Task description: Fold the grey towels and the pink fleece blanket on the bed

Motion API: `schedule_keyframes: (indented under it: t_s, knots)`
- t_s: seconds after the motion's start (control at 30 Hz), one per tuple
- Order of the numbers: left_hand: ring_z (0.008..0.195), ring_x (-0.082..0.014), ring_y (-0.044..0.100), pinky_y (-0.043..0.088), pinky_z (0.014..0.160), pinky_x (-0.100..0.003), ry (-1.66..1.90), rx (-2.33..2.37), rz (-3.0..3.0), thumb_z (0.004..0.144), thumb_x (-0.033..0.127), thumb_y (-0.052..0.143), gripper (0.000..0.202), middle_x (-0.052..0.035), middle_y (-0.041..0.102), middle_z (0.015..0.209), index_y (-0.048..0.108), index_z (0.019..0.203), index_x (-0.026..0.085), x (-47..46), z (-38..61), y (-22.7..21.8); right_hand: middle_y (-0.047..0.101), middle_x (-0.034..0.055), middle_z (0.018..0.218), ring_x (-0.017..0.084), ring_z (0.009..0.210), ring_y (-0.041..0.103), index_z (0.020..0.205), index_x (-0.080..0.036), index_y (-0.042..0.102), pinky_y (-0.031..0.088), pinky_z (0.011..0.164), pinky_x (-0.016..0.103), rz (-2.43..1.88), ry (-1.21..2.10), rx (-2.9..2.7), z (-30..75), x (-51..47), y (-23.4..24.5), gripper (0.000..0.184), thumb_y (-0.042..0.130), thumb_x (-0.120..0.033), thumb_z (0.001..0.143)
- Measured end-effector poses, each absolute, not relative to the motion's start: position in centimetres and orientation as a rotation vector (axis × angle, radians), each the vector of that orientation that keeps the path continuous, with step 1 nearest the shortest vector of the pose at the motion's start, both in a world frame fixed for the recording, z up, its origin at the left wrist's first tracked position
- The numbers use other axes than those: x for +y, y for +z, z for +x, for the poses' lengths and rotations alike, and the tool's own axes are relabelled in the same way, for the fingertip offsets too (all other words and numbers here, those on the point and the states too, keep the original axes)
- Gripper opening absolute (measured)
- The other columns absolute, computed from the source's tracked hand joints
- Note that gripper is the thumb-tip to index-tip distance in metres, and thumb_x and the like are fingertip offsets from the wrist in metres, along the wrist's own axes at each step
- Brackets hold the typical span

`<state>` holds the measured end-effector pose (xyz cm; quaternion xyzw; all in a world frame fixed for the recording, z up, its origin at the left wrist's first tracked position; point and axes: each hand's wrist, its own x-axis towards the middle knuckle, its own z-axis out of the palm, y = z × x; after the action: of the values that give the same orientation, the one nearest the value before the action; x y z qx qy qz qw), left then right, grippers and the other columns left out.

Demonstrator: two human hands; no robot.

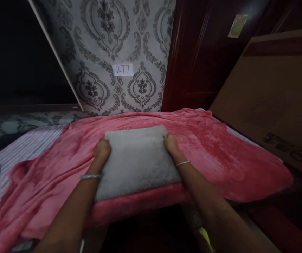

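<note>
Plainly, the grey cloth (135, 161) is lying flat on the pink blanket (206, 154), about midway along its front edge, with its near side running just beside that edge. The left hand (102, 149) is pinching the cloth's left side close to the far left corner — this grip is curling inward, its fingertips mostly hiding from view. The right hand (171, 142) is pinching the opposite side near the far right corner. A bangle (90, 176) is circling the left wrist, a thin bracelet (183, 163) the right. Beyond the cloth, a strip of blanket is reaching toward the patterned wall (145, 45); wider open room is stretching toward the blanket's right corner, while creases are bunching along its left part. Striped fabric (34, 140) is showing past the far left edge. A cardboard box (274, 98) is standing beside the far right edge — what it is holding, I cannot tell. A screen (21, 52) is rising above the far left edge.
</note>
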<state>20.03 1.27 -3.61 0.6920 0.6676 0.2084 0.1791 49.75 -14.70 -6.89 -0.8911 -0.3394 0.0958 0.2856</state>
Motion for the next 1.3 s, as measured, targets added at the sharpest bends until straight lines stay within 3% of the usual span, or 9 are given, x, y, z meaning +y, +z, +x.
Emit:
schedule_keyframes:
  t_s: [0.17, 0.53, 0.73, 0.87, 0.97, 1.1, 1.2, 1.3]
  knots:
    - [0.114, -0.0394, 0.067, 0.051, 0.092, -0.051, 0.508, 1.956, 1.990, 0.098, 0.036, 0.037, 0.046, -0.0287, 0.069, 0.120, 0.062, 0.124, 0.008, 0.4, 19.8, -3.6, 0.072, 0.0227, 0.117, 0.028, 0.112, 0.068, 0.128, -0.009, 0.065, 0.049, 0.091, 0.033, -2.420, 0.198, -0.858, 48.6, -15.3, -6.9, 0.046, 0.037, -0.036, 0.104]
    - [0.113, -0.0415, 0.067, 0.053, 0.089, -0.051, 0.467, 1.942, 2.053, 0.098, 0.036, 0.036, 0.050, -0.0318, 0.067, 0.122, 0.060, 0.128, 0.004, -0.1, 19.8, -2.8, 0.072, 0.0218, 0.121, 0.027, 0.114, 0.068, 0.123, -0.008, 0.069, 0.049, 0.091, 0.031, -2.442, 0.226, -0.886, 48.7, -16.2, -5.9, 0.046, 0.045, -0.042, 0.102]
    - [0.113, -0.0395, 0.067, 0.054, 0.087, -0.049, 0.481, 1.949, 2.081, 0.099, 0.037, 0.034, 0.051, -0.0307, 0.067, 0.124, 0.062, 0.126, 0.004, -0.5, 19.6, -2.7, 0.072, 0.0199, 0.122, 0.025, 0.114, 0.067, 0.125, -0.010, 0.067, 0.049, 0.090, 0.029, -2.460, 0.221, -0.879, 47.9, -16.8, -6.0, 0.047, 0.039, -0.041, 0.105]
    - [0.112, -0.0377, 0.067, 0.054, 0.087, -0.046, 0.439, 1.903, 2.103, 0.097, 0.035, 0.039, 0.047, -0.0290, 0.069, 0.121, 0.065, 0.122, 0.005, 0.3, 19.0, -2.2, 0.072, 0.0195, 0.121, 0.025, 0.114, 0.068, 0.124, -0.010, 0.068, 0.049, 0.091, 0.030, -2.471, 0.229, -0.922, 48.1, -17.6, -4.9, 0.043, 0.041, -0.039, 0.104]
    - [0.112, -0.0365, 0.067, 0.054, 0.088, -0.044, 0.417, 1.870, 2.118, 0.095, 0.036, 0.046, 0.044, -0.0264, 0.070, 0.119, 0.067, 0.120, 0.007, 0.6, 18.9, -1.2, 0.068, 0.0225, 0.129, 0.030, 0.120, 0.064, 0.132, -0.008, 0.063, 0.048, 0.097, 0.036, -2.493, 0.192, -0.936, 47.8, -17.7, -3.4, 0.043, 0.046, -0.034, 0.102]
    - [0.132, -0.0375, 0.055, 0.047, 0.104, -0.047, 0.507, 1.729, 2.458, 0.094, 0.037, 0.048, 0.059, -0.0278, 0.056, 0.143, 0.051, 0.143, 0.005, -0.9, 21.7, -0.4, 0.048, 0.0187, 0.155, 0.030, 0.144, 0.042, 0.149, -0.015, 0.049, 0.035, 0.115, 0.043, -2.423, 0.007, -1.158, 45.3, -15.6, -1.6, 0.052, 0.047, -0.033, 0.101]
    - [0.151, -0.0321, 0.033, 0.032, 0.120, -0.048, 0.375, 1.342, 2.796, 0.099, 0.039, 0.040, 0.063, -0.0215, 0.037, 0.162, 0.039, 0.154, 0.009, -2.7, 25.1, -1.7, 0.034, 0.0126, 0.165, 0.029, 0.153, 0.025, 0.156, -0.020, 0.040, 0.022, 0.123, 0.050, -2.327, -0.062, -1.451, 43.2, -13.4, -1.8, 0.056, 0.041, -0.038, 0.103]
    - [0.155, -0.0300, 0.023, 0.019, 0.124, -0.056, 0.173, 1.166, 2.882, 0.102, 0.043, 0.031, 0.062, -0.0153, 0.028, 0.167, 0.035, 0.158, 0.016, -3.4, 27.2, -3.9, 0.031, 0.0113, 0.167, 0.029, 0.155, 0.022, 0.158, -0.020, 0.036, 0.017, 0.123, 0.056, -2.343, 0.065, -1.583, 42.5, -12.3, -3.3, 0.059, 0.035, -0.044, 0.105]
